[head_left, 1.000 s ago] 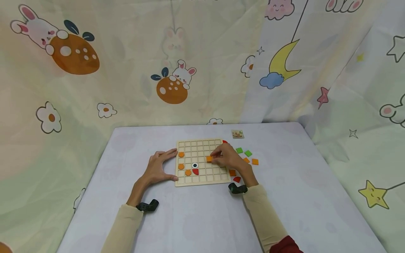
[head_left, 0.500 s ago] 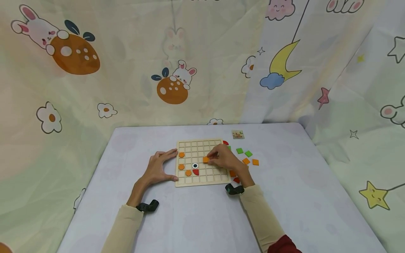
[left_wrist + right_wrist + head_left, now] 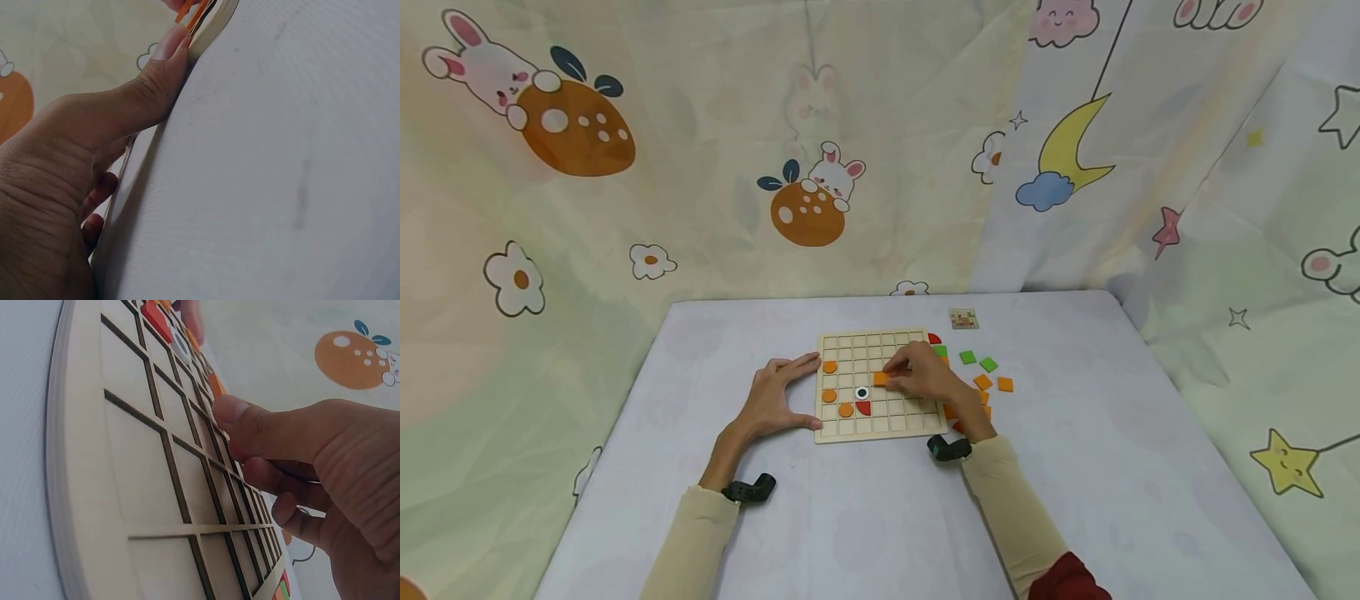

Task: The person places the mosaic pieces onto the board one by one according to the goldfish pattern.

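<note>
A wooden grid board (image 3: 842,430) lies on the table. My left hand (image 3: 770,398) is spread along its left edge, thumb at the near corner and fingers farther back; the thumb (image 3: 131,106) shows against the edge in the left wrist view. My right hand (image 3: 925,373) pinches an orange square tile (image 3: 880,379) between thumb and fingers, close over the middle of the board. In the right wrist view the tile (image 3: 216,385) juts past the thumb tip. Left of it lie a white piece with a black dot (image 3: 862,392), a red quarter-circle (image 3: 863,408) and orange round pieces (image 3: 846,410).
Green tiles (image 3: 988,364) and orange square tiles (image 3: 1005,384) lie loose right of the board, some partly hidden by my right arm. A red piece (image 3: 934,338) sits by the far right corner. Behind is a small patterned card (image 3: 964,318). A printed curtain (image 3: 715,167) hangs behind the table.
My right hand has moved a little left over the board with the orange tile, nearer the black-dotted piece. The left hand has stayed in place.
</note>
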A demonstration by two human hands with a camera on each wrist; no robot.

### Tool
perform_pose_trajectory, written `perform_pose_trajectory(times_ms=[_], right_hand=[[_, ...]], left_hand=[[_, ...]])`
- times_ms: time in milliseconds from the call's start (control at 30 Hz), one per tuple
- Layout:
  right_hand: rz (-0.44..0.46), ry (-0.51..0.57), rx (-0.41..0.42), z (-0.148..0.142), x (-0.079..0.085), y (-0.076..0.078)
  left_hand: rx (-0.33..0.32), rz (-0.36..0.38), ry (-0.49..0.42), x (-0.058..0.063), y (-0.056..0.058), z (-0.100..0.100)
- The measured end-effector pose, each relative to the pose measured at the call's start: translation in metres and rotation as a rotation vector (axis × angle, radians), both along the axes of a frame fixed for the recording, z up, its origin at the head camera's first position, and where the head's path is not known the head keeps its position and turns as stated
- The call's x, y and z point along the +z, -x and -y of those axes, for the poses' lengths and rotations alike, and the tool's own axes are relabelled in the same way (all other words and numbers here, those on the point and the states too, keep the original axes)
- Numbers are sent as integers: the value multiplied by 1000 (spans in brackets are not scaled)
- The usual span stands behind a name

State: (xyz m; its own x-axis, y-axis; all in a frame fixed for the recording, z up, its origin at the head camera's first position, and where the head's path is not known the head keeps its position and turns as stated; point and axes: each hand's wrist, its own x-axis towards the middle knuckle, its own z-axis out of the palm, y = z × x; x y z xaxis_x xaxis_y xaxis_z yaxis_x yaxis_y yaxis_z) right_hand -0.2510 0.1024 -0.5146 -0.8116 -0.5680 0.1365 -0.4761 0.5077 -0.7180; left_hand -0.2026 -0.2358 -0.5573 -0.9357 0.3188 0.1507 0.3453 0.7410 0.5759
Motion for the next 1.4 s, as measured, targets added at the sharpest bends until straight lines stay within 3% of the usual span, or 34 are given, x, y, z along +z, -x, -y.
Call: perform_pose_trajectory(times_ms=[433, 1100, 1400], right_hand=[[-41, -16, 4, 9, -1, 3], [-12, -24, 2, 23, -3, 4], [-33, -26, 11, 25, -5, 6]], left_hand=[[0, 2, 6, 0, 0, 0], [-2, -9, 19, 0, 0, 0], [-8, -22, -15, 1, -1, -1]])
